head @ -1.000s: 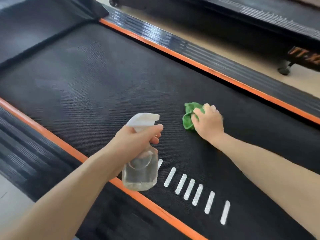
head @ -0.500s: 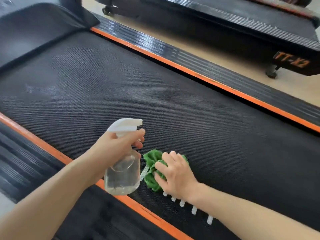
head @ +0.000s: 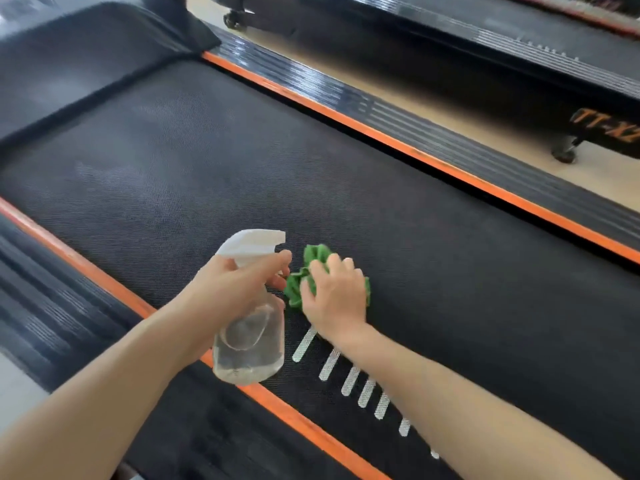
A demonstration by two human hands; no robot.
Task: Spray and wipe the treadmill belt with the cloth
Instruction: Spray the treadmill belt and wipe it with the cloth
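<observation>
The green cloth (head: 313, 276) lies bunched on the black treadmill belt (head: 207, 174), near its left orange edge strip (head: 104, 277). The right hand (head: 334, 296) presses on it, fingers curled over the folds. Just left, the left hand (head: 230, 287) grips a clear spray bottle (head: 247, 344) by its neck.

Your left hand (head: 239, 285) and right hand (head: 334, 294) are both bare: you wear no gloves, rings or watch that show. Both of your forearms (head: 104, 393) are uncovered too, from the wrists back to the bottom edge of the view, with no sleeve or cuff showing. Your fingernails look short and plain, though motion blurs the right fingers (head: 341, 263).
</observation>
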